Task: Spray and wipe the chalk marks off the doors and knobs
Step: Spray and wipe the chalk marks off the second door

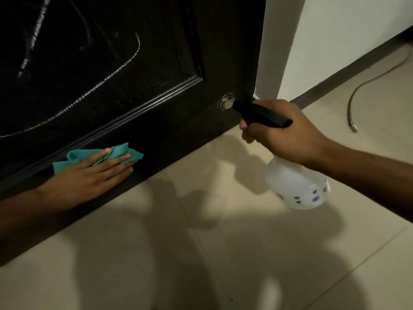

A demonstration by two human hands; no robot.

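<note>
Filling the upper left, dark door [156, 63], white chalk marks [93, 90] looping across its panel. Right hand [281, 133], fingers curled round spray bottle [295, 186], black nozzle at metal knob [226, 102]. Left hand [93, 173], fingers flat, pressing teal cloth [76, 158] on door's lower rail.

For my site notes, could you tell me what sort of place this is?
Probably a room or hallway in a home: a dark panelled door with a metal knob, a tiled floor, and a plain white wall with dark skirting.
</note>
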